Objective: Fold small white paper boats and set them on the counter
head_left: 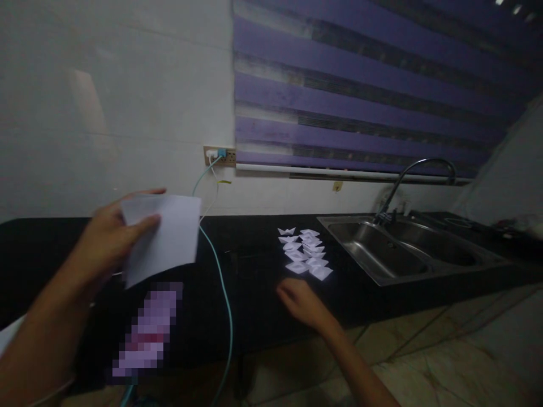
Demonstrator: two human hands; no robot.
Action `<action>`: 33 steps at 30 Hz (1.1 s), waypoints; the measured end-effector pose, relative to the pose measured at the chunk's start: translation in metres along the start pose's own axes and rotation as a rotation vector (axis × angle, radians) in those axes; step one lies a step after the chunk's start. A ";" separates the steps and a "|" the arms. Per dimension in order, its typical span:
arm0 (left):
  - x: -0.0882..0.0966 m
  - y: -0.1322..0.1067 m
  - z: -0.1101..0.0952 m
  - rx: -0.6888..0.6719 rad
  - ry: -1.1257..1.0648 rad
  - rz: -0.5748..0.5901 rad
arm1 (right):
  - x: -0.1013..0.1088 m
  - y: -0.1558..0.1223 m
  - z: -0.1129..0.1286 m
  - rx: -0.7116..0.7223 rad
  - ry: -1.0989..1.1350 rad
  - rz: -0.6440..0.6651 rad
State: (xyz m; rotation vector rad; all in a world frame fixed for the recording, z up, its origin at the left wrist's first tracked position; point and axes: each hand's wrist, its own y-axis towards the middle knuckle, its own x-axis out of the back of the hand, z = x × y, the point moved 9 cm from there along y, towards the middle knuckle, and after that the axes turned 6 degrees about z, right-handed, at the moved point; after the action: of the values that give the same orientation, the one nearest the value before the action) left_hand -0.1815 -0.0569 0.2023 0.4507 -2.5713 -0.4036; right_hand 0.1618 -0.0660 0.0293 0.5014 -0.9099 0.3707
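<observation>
Left hand: white paper is pinched at its left side, above the counter's left part; light, easily creased, probably best gripped by an edge. Right hand is seen loosely curled, contents hidden, nearer than the paper boats.

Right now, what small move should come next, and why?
Probably bring the right hand over to the white paper: the left hand has it in its grip, while the right appears empty near the folded paper boats.
</observation>
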 end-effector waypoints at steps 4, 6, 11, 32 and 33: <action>-0.121 0.010 -0.031 -0.047 -0.672 0.309 | 0.009 -0.001 -0.004 -0.015 0.047 -0.074; -0.185 0.009 -0.034 -0.008 -0.867 0.449 | 0.020 -0.002 -0.012 -0.046 0.120 -0.172; -0.296 -0.006 -0.026 0.064 -1.126 0.719 | 0.039 -0.015 -0.051 -0.257 0.438 -0.485; -0.348 -0.046 0.024 0.261 -1.306 0.814 | 0.053 -0.024 -0.055 -0.315 0.434 -0.618; -0.350 -0.044 0.027 0.258 -1.292 0.809 | 0.055 -0.025 -0.055 -0.312 0.422 -0.626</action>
State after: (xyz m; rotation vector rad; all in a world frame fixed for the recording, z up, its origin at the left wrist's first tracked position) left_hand 0.1032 0.0440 0.0177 -1.1562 -3.6533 -0.0085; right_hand 0.2415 -0.0506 0.0396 0.3745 -0.3573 -0.2313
